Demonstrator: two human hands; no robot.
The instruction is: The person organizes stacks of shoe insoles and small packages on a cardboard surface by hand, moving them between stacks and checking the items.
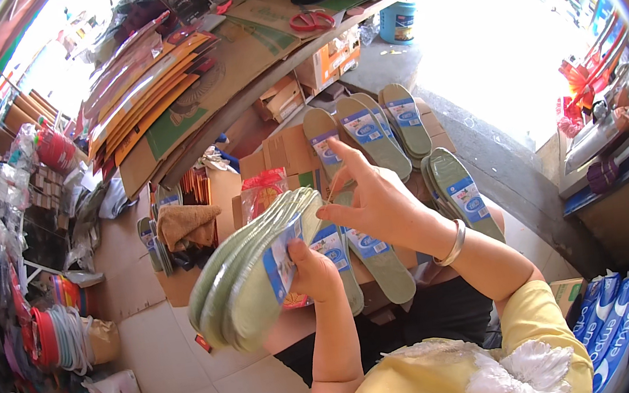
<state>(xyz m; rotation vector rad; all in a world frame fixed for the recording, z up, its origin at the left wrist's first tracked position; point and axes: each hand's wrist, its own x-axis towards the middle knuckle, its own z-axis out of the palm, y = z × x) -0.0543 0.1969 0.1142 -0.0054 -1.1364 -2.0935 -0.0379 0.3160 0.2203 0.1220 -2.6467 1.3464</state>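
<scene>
My left hand [314, 271] grips a thick stack of pale green shoe insoles [235, 283] in clear plastic with blue labels, its thumb pressed over a label. The stack is held tilted above my lap. By its upper right end is my right hand [385, 202], with index finger and thumb apart. The thumb tip is close to the stack's edge; whether it touches, I cannot tell. More packed insoles lie on cardboard beyond and under my hands: a pair at the right [462, 187], one below my right hand [385, 270], and several farther off [369, 132].
A brown cloth [186, 225] and more insoles lie at the left. Stacked cardboard [237, 65] bears orange envelopes [155, 90] and red scissors [311, 20]. A blue bucket [397, 24] stands at the back. Blue-and-white packs [612, 322] sit at the lower right; coiled goods [71, 337] crowd the left.
</scene>
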